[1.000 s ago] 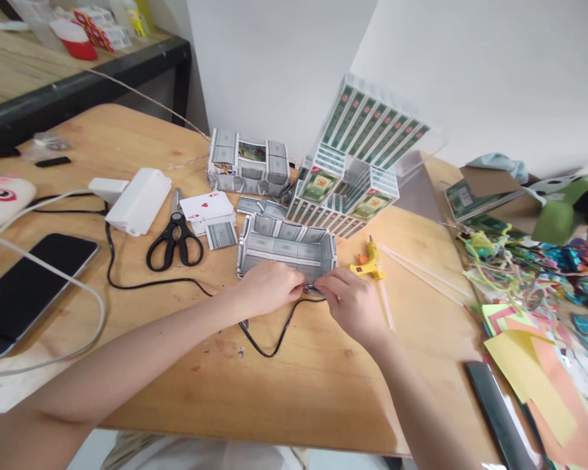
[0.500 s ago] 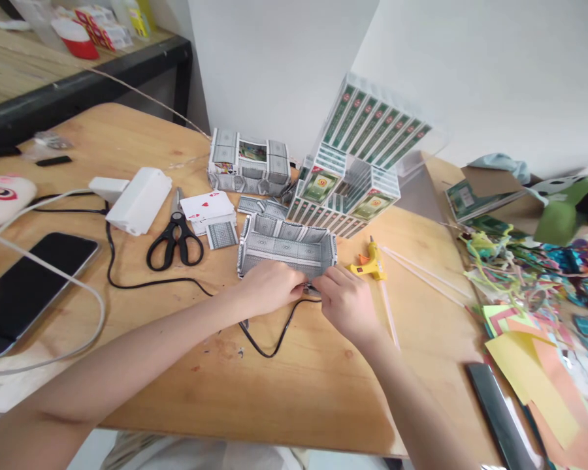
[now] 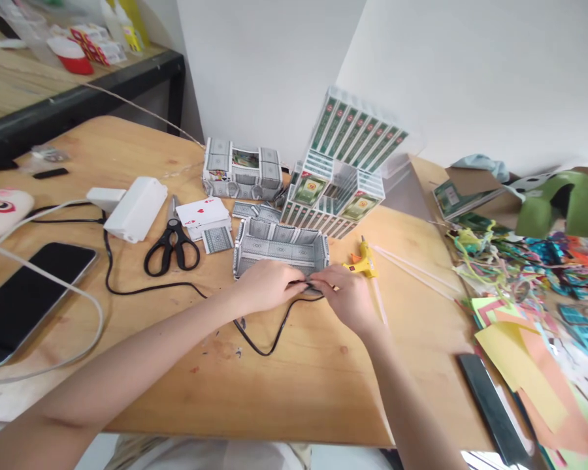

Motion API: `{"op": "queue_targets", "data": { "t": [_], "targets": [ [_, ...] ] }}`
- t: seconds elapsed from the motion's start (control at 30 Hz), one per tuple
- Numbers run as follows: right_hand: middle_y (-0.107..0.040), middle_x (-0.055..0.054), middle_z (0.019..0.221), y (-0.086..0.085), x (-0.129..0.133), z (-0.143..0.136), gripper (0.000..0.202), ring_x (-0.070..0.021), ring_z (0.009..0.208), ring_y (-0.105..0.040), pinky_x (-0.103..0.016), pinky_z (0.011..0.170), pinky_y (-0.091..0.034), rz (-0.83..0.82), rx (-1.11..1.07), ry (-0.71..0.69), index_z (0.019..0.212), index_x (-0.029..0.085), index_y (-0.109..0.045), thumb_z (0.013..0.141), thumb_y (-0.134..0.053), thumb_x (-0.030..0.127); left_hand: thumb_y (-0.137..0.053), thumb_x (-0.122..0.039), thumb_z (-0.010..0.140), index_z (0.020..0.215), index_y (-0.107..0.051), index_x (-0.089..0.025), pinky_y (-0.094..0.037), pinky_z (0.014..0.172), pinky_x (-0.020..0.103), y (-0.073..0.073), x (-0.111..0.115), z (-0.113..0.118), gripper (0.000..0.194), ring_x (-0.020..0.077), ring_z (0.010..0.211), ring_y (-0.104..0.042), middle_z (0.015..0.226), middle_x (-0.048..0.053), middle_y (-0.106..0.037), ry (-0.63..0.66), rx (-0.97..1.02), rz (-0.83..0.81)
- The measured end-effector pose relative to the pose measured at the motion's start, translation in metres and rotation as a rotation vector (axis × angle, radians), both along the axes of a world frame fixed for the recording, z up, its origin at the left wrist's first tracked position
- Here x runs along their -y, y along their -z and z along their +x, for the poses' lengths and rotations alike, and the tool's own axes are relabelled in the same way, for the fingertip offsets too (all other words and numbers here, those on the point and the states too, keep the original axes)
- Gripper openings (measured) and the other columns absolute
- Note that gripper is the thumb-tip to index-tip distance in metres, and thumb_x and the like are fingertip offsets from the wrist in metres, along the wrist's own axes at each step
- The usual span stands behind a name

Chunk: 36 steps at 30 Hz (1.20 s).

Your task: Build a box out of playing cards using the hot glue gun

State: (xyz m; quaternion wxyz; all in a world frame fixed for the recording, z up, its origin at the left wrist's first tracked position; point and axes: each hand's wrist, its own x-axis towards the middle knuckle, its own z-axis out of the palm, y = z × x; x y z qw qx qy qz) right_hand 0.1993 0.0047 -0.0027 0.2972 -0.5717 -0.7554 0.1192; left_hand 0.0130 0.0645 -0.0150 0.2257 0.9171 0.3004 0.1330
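An open box made of grey-patterned playing cards (image 3: 281, 248) sits mid-table, its hollow facing up. At its near side, my left hand (image 3: 269, 285) and my right hand (image 3: 343, 292) meet with fingertips pinched almost together. A small greyish piece shows between them; my fingers cover most of it, so I cannot make out what it is. Right of the box lies a yellow glue gun (image 3: 364, 262) with a clear glue stick in its back. Left of it are loose playing cards (image 3: 203, 212) and black-handled scissors (image 3: 172, 248).
Behind stand another card-built piece (image 3: 242, 173) and a stack of green card packs (image 3: 357, 134). A black cord (image 3: 262, 351) runs under my hands. On the left lie a phone (image 3: 32, 300) and a white power block (image 3: 137, 209); on the right, coloured paper (image 3: 522, 359) and glue sticks (image 3: 416, 273).
My fingers have shifted slightly, and a small greyish piece now shows between the fingertips. The view has swung a little; the box stays in place.
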Motion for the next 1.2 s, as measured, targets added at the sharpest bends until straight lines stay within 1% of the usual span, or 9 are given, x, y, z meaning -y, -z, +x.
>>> {"op": "queue_targets", "data": {
  "t": [0.1, 0.23, 0.37, 0.47, 0.57, 0.7, 0.8, 1.07, 1.2],
  "targets": [
    [-0.073, -0.005, 0.09, -0.003, 0.01, 0.015, 0.015, -0.0215, 0.088, -0.068, -0.04, 0.083, -0.054, 0.057, -0.314, 0.239, 0.089, 0.024, -0.071, 0.086, -0.058, 0.031, -0.046, -0.027, 0.092, 0.085, -0.073, -0.022, -0.042, 0.061, 0.026, -0.004, -0.003, -0.001, 0.028, 0.0181, 0.074, -0.068, 0.083, 0.004, -0.075, -0.024, 0.04, 0.006],
    [-0.072, -0.008, 0.083, 0.001, 0.025, 0.023, 0.024, -0.0238, 0.082, -0.069, -0.044, 0.078, -0.057, 0.086, -0.637, 0.482, 0.089, 0.02, -0.069, 0.084, -0.061, 0.042, -0.046, -0.027, 0.09, 0.08, -0.072, -0.019, -0.04, 0.057, 0.024, -0.022, -0.009, -0.008, 0.028, 0.014, 0.062, -0.064, 0.072, 0.002, -0.073, -0.09, 0.161, -0.004],
    [-0.066, -0.011, 0.109, 0.006, 0.03, 0.008, 0.034, -0.0236, 0.096, -0.065, -0.043, 0.08, -0.058, -0.022, -0.674, 0.353, 0.107, 0.022, -0.063, 0.082, -0.064, 0.044, -0.047, -0.029, 0.089, 0.085, -0.071, -0.017, -0.039, 0.054, 0.021, -0.039, -0.015, -0.019, 0.027, 0.0096, 0.055, -0.058, 0.068, -0.001, -0.07, -0.162, 0.275, -0.108],
    [-0.044, -0.013, 0.142, 0.006, 0.021, -0.008, 0.063, -0.0261, 0.126, -0.048, -0.046, 0.095, -0.051, 0.022, -0.607, 0.258, 0.133, 0.028, -0.044, 0.077, -0.069, 0.043, -0.046, -0.03, 0.089, 0.096, -0.069, -0.017, -0.044, 0.059, 0.021, -0.043, -0.017, -0.025, 0.027, 0.0111, 0.064, -0.061, 0.081, 0.001, -0.072, -0.185, 0.339, -0.144],
    [-0.03, -0.012, 0.152, 0.004, 0.003, -0.018, 0.08, -0.0273, 0.138, -0.032, -0.051, 0.103, -0.043, 0.053, -0.571, 0.202, 0.143, 0.031, -0.027, 0.076, -0.07, 0.043, -0.044, -0.027, 0.089, 0.101, -0.068, -0.018, -0.045, 0.059, 0.021, -0.043, -0.018, -0.028, 0.028, 0.0121, 0.065, -0.061, 0.083, 0.002, -0.072, -0.158, 0.319, -0.194],
    [-0.04, -0.012, 0.146, 0.005, -0.018, -0.022, 0.056, -0.0268, 0.137, -0.036, -0.047, 0.103, -0.042, 0.045, -0.634, 0.074, 0.133, 0.028, -0.045, 0.082, -0.064, 0.04, -0.045, -0.024, 0.087, 0.106, -0.066, -0.017, -0.048, 0.061, 0.022, -0.044, -0.019, -0.03, 0.03, 0.0132, 0.07, -0.063, 0.091, 0.004, -0.072, -0.101, 0.342, -0.263],
    [-0.046, -0.012, 0.141, 0.007, -0.022, -0.024, 0.036, -0.0263, 0.134, -0.041, -0.046, 0.101, -0.043, 0.07, -0.649, 0.095, 0.117, 0.026, -0.057, 0.083, -0.061, 0.037, -0.056, -0.026, 0.081, 0.111, -0.065, -0.017, -0.048, 0.063, 0.022, -0.044, -0.017, -0.029, 0.032, 0.0139, 0.074, -0.063, 0.093, 0.003, -0.072, -0.043, 0.378, -0.319],
    [-0.053, -0.012, 0.133, 0.011, -0.017, -0.036, 0.017, -0.0261, 0.126, -0.049, -0.045, 0.097, -0.045, 0.053, -0.74, 0.167, 0.089, 0.023, -0.059, 0.079, -0.064, 0.035, -0.058, -0.031, 0.084, 0.097, -0.073, -0.02, -0.04, 0.052, 0.019, -0.033, -0.011, -0.018, 0.023, 0.0105, 0.057, -0.058, 0.07, -0.001, -0.071, -0.126, 0.397, -0.311],
    [-0.058, -0.012, 0.122, 0.02, -0.017, -0.036, 0.015, -0.0263, 0.117, -0.055, -0.043, 0.088, -0.048, 0.101, -0.551, 0.27, 0.093, 0.021, -0.063, 0.081, -0.06, 0.029, -0.057, -0.032, 0.084, 0.097, -0.075, -0.021, -0.041, 0.052, 0.02, -0.034, -0.011, -0.018, 0.024, 0.0118, 0.057, -0.059, 0.071, 0.0, -0.073, -0.13, 0.368, -0.302]
  ]
}}
